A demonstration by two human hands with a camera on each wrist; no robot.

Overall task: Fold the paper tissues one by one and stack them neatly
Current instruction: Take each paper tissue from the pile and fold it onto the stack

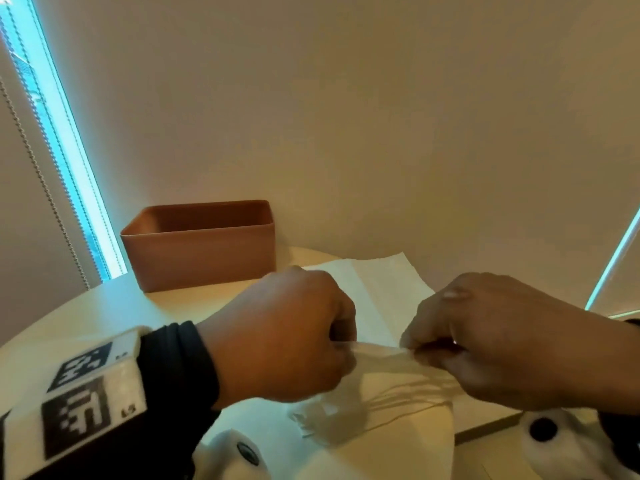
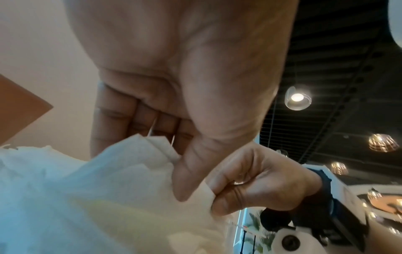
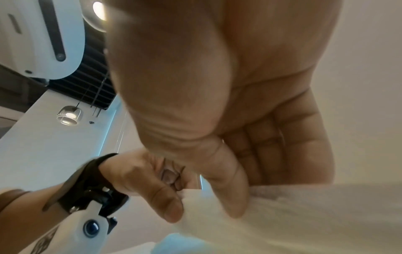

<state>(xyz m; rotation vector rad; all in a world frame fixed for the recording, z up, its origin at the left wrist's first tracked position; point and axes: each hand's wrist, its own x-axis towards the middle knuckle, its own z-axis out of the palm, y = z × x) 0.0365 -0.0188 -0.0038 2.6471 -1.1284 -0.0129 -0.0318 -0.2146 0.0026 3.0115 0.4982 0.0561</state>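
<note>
Item: paper tissue [image 1: 377,358], white, thin. Location: raised above the table [image 1: 114,306], stretched between your hands. Left hand [image 1: 287,337]: fingers curled, pinching one end. Right hand [image 1: 491,344]: fingers [image 3: 228,189] pinching the other end. Also on the table: flat unfolded tissue [image 1: 381,289] behind your hands; open terracotta box [image 1: 204,247] at rear left.

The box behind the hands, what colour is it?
The box is terracotta brown, plain; the head view shows it best.
</note>
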